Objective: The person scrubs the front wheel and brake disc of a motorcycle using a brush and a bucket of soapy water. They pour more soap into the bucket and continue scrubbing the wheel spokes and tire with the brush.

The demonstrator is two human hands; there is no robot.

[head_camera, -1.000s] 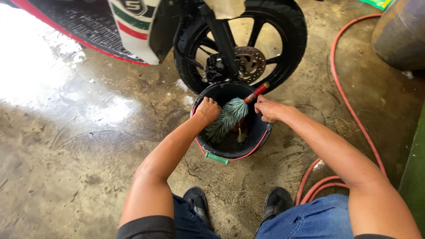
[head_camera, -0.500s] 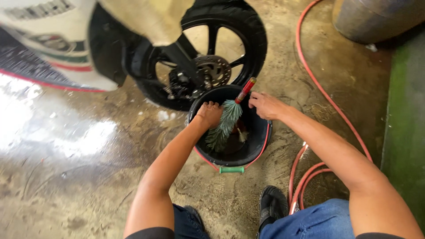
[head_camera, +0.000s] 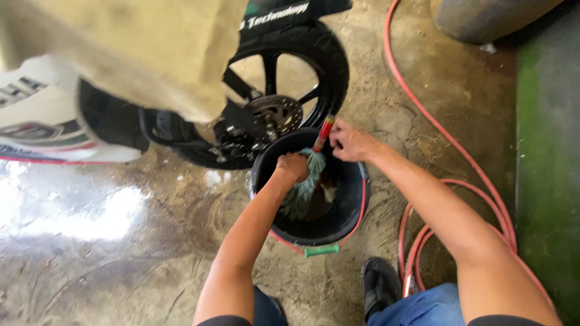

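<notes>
A black bucket [head_camera: 350, 217] with a red rim stands on the wet concrete in front of a motorcycle wheel [head_camera: 329, 66]. Inside it hangs a brush with green-grey bristles [head_camera: 302, 190] and a red handle [head_camera: 324, 131]. My right hand [head_camera: 349, 142] holds the red handle at the bucket's far rim. My left hand [head_camera: 293, 167] is closed around the bristles inside the bucket. Dark liquid shows at the bucket's bottom.
A red hose [head_camera: 447, 163] runs down the right side and loops near my knee. The motorcycle body [head_camera: 90, 121] fills the upper left. A grey drum [head_camera: 483, 18] stands at the top right beside a green strip [head_camera: 547, 169]. My black shoe [head_camera: 380, 284] is below the bucket.
The view has shifted, so the wheel and bucket now sit more to the right and closer. Both hands stay on the brush in the bucket.
</notes>
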